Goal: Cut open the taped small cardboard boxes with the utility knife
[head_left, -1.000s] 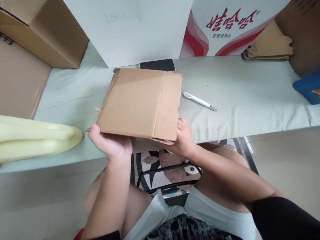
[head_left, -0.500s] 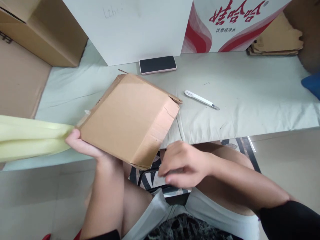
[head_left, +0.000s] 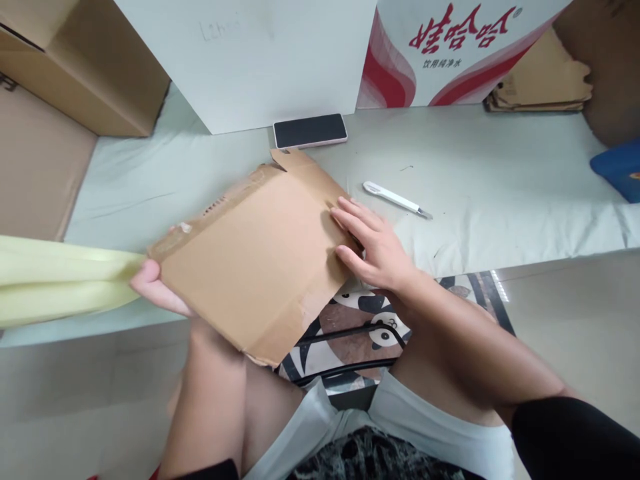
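A brown cardboard box [head_left: 250, 247], tilted and looking mostly flattened, is held above my lap and the front edge of the table. My left hand [head_left: 160, 290] grips its near-left corner, thumb on the side and the other fingers hidden underneath. At the right edge, my right hand [head_left: 373, 247] has its fingers spread and resting on the cardboard. The far flap stands out with a torn notch, and bits of clear tape cling to the left edge. Beyond my right fingers, a white craft knife [head_left: 397, 199] lies on the cloth with its blade tip showing.
A phone [head_left: 310, 131] lies before a white carton [head_left: 280, 60] with red lettering. Brown boxes [head_left: 110, 80] stand at left, above yellow cloth [head_left: 65, 280]. Stacked cardboard pieces [head_left: 540, 87] and a blue object [head_left: 620, 170] are at right. Pale green cloth [head_left: 500, 187] covers the table.
My right hand has risen from over my lap onto the box's right edge, its fingers now spread. The box has flattened, and its far flap has opened outward.
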Action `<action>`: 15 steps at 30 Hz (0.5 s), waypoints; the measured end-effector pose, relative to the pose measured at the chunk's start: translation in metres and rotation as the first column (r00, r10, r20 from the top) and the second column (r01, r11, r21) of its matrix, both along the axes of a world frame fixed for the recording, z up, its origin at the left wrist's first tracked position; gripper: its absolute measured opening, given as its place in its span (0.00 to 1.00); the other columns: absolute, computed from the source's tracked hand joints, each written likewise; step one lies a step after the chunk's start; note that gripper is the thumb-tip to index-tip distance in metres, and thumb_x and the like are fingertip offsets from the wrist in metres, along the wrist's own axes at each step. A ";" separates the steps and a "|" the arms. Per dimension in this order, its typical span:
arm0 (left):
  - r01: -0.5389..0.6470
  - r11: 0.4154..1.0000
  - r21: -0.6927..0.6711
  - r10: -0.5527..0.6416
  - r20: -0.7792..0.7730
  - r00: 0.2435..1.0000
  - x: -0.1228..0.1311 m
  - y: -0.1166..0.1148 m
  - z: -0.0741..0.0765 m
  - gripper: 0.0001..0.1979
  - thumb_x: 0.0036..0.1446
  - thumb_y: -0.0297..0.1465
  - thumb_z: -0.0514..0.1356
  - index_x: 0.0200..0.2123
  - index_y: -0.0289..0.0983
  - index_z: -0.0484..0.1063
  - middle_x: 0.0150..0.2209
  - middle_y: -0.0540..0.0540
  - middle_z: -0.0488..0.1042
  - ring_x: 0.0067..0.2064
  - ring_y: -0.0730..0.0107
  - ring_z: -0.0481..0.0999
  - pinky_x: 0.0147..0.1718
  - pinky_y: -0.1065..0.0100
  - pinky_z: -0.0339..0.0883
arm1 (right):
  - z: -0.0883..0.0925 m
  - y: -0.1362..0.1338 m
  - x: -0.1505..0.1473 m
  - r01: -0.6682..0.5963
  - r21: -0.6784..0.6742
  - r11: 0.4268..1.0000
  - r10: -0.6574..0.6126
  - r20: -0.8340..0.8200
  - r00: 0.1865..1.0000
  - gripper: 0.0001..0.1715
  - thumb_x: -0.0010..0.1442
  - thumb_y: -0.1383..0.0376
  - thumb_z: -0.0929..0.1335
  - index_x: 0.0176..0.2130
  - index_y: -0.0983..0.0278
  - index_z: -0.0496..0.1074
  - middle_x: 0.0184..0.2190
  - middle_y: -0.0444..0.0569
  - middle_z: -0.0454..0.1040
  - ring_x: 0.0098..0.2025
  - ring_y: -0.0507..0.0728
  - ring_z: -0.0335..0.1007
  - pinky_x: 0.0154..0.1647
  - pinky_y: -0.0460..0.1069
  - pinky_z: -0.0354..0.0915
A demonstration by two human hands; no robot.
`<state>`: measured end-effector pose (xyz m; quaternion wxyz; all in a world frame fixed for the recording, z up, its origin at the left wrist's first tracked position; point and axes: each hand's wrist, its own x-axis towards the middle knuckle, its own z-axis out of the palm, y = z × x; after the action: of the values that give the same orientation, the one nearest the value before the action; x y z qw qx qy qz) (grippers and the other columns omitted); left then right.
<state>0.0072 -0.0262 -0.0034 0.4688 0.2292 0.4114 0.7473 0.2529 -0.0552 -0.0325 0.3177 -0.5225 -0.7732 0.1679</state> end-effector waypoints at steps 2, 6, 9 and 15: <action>-0.039 0.999 -0.024 0.041 0.057 0.998 0.001 -0.001 0.003 0.14 0.43 0.45 0.58 0.28 0.41 0.67 0.30 0.50 0.72 0.39 0.58 0.77 0.38 0.63 0.70 | -0.001 -0.001 -0.002 -0.008 -0.072 0.997 0.010 0.034 0.999 0.35 0.69 0.50 0.63 0.69 0.59 0.65 0.73 0.53 0.62 0.76 0.69 0.54 0.75 0.71 0.56; 0.055 0.997 -0.048 -0.052 0.070 0.996 0.002 -0.004 0.006 0.17 0.46 0.47 0.57 0.30 0.40 0.71 0.34 0.46 0.77 0.45 0.55 0.80 0.42 0.61 0.73 | -0.005 0.001 -0.005 -0.028 -0.171 0.985 0.041 0.077 0.996 0.37 0.70 0.49 0.62 0.71 0.58 0.62 0.74 0.53 0.59 0.77 0.70 0.52 0.74 0.74 0.55; 0.141 0.990 0.018 -0.142 0.049 0.989 -0.001 -0.004 0.005 0.19 0.49 0.49 0.57 0.32 0.40 0.73 0.37 0.43 0.79 0.50 0.48 0.80 0.48 0.54 0.74 | -0.009 0.002 -0.009 -0.026 -0.211 0.977 0.053 0.125 0.991 0.37 0.70 0.50 0.62 0.72 0.59 0.61 0.75 0.53 0.57 0.77 0.72 0.51 0.73 0.75 0.54; 0.178 0.981 0.076 -0.182 0.049 0.982 -0.008 0.000 -0.006 0.21 0.52 0.48 0.58 0.40 0.37 0.74 0.41 0.43 0.79 0.54 0.48 0.79 0.56 0.53 0.73 | -0.004 0.001 -0.022 0.004 -0.336 0.942 0.110 0.320 0.941 0.38 0.72 0.54 0.58 0.75 0.63 0.54 0.78 0.53 0.49 0.79 0.71 0.42 0.77 0.72 0.46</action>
<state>-0.0007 -0.0259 -0.0090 0.5374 0.2611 0.3486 0.7221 0.2310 -0.0540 -0.0370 0.0846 -0.5682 -0.7903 0.2131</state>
